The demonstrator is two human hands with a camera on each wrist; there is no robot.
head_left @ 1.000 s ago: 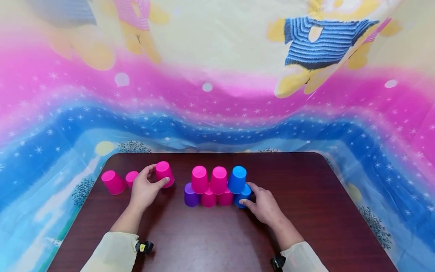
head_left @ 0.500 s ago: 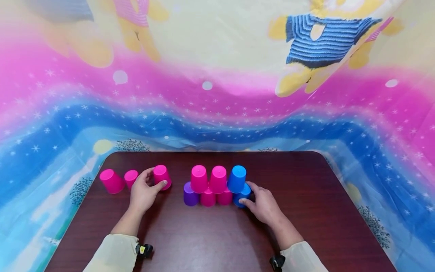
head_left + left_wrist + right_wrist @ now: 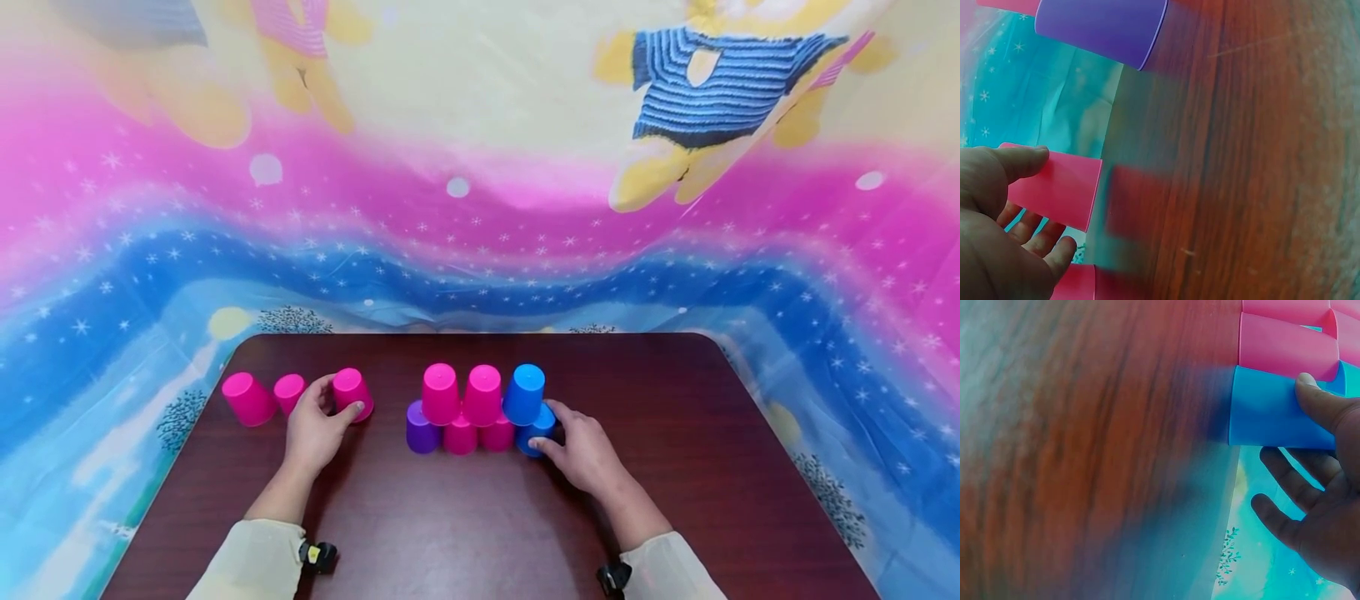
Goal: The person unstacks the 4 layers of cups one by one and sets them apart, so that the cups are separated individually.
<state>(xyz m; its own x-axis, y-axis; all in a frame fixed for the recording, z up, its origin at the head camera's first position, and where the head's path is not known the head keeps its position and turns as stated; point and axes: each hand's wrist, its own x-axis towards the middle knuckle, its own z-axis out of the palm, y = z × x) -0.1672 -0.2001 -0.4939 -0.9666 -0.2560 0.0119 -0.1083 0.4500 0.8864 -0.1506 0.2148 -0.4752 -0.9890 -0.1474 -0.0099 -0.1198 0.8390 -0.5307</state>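
My left hand (image 3: 317,429) holds an upside-down pink cup (image 3: 351,390) between thumb and fingers, left of a two-tier cup stack. In the left wrist view, its rim is close to the table; whether they touch I cannot tell. The lower row has a purple cup (image 3: 422,432), two pink cups (image 3: 461,437) and a blue cup (image 3: 529,437) at the right end. My right hand (image 3: 588,454) pinches that blue cup, thumb on its front. Above sit two pink cups (image 3: 441,395) and another blue cup (image 3: 523,393), all upside down.
Two more pink cups stand upside down at the left, one outermost (image 3: 248,400) and a second pink cup (image 3: 288,392) partly behind my left hand. The brown table (image 3: 465,533) ends in a rounded back edge against a printed cloth (image 3: 480,275).
My left hand has moved the pink cup left and slightly down, away from the stack. The right hand keeps its place on the lower blue cup.
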